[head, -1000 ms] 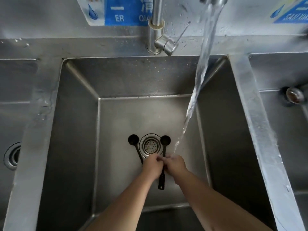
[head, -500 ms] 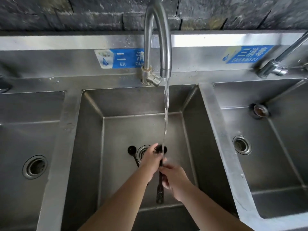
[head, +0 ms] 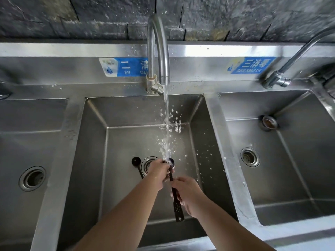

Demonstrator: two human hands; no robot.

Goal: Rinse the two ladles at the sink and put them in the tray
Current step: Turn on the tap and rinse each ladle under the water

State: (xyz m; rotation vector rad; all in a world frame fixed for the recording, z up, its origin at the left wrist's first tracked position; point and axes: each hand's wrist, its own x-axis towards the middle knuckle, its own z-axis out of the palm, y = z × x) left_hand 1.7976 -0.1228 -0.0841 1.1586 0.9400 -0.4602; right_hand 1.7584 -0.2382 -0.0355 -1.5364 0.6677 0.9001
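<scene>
A black ladle (head: 177,208) is held up in the middle sink basin (head: 94,160) under the running water. My right hand (head: 188,192) grips its handle. My left hand (head: 160,173) wraps around the bowl end, where the stream from the faucet (head: 157,49) hits and splashes. The second black ladle (head: 136,163) lies on the basin floor, left of the drain strainer (head: 147,163), its handle partly hidden behind my left hand. No tray is in view.
A left basin with a drain (head: 32,178) and a right basin with a drain (head: 250,157) and an overflow fitting (head: 269,122) flank the middle one. A second faucet (head: 282,77) stands at the back right. Steel dividers separate the basins.
The right-hand ladle has been lifted from the basin floor into the stream, which now splashes off its bowl. The camera has tilted up and back, showing all three basins.
</scene>
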